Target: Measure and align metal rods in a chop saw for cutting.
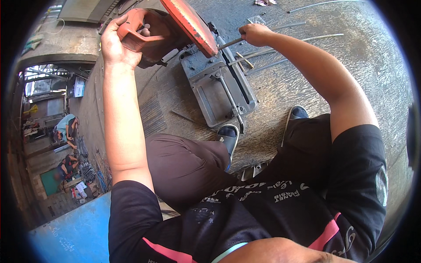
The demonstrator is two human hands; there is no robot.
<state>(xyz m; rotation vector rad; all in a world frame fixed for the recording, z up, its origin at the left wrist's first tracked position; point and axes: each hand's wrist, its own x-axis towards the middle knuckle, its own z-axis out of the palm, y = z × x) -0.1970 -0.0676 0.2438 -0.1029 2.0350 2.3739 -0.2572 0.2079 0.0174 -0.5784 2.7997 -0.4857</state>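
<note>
My left hand is wrapped round the orange handle of a cut-off saw, at the upper left. The saw's orange-red blade guard is scuffed and slants over its grey metal base. On the base, a vise with a long screw points toward my feet. My right hand grips a thin metal rod to the right of the guard. The rod's left end reaches the guard's lower tip; whether it touches the blade is hidden.
Several long metal rods lie on the worn floor to the right, with short cut pieces beside the saw. My shoes are close to the base. Two people crouch far left beside bundled rods. A blue panel stands lower left.
</note>
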